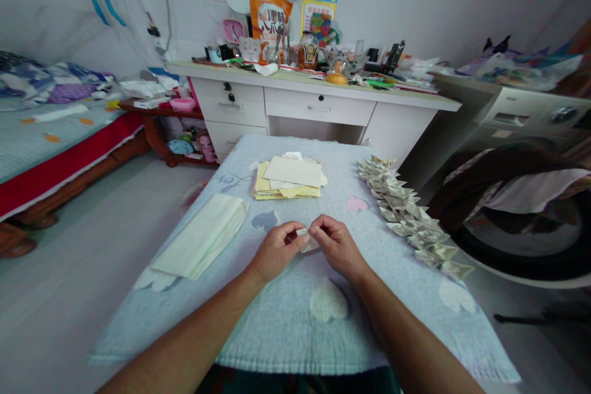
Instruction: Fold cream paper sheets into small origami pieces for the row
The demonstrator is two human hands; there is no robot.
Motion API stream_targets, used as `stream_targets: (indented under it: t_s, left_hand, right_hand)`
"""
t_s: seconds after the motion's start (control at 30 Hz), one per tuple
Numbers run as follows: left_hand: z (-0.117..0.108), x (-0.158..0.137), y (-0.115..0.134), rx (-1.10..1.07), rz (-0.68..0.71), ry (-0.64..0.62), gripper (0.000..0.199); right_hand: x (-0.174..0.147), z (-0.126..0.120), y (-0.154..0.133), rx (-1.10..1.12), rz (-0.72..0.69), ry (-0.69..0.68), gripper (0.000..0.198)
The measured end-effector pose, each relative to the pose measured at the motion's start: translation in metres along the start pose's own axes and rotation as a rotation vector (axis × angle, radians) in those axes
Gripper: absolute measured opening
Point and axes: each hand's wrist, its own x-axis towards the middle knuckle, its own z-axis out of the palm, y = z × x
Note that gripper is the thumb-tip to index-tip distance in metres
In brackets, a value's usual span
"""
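Near the middle of the cloth-covered table, my left hand (280, 248) and my right hand (338, 245) meet over a small folded piece of paper (310, 246). Fingers and thumbs of both hands pinch it, and much of it is hidden behind them. Just beyond my hands lies a stack of cream and yellow paper sheets (290, 175). To the left rests a larger folded bundle of pale paper (203, 237). Several folded paper pieces with pointed tips (406, 209) stand in rows along the right side.
The table wears a light blue patterned cloth (295, 332). Behind it is a white desk (231, 98) crowded with jars, a pink clock (233, 31) and an orange snack bag (269, 18). A bed (55, 129) is at left, a front-loading washing machine (521, 184) at right.
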Motion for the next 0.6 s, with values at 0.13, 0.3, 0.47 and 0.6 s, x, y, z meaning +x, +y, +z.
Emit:
stream_targets:
  t_s: [0.13,0.3,0.47,0.6]
  left_hand:
    - [-0.003,0.001,0.001,0.055,0.041,-0.010,0.027]
    - [-0.006,0.002,-0.002,0.019,0.024,0.015,0.031]
    - [-0.008,0.005,-0.009,-0.110,-0.069,0.110,0.030]
    - [-0.006,0.006,-0.009,-0.225,-0.077,0.094,0.023]
  right_hand:
    - [0.001,0.002,0.001,-0.026,-0.009,-0.016,0.028]
    - [0.000,0.003,0.001,0.077,0.056,-0.037,0.029]
    - [0.000,0.001,0.006,0.129,0.111,-0.088,0.029]
    - [0.000,0.001,0.012,0.089,0.091,-0.112,0.027]
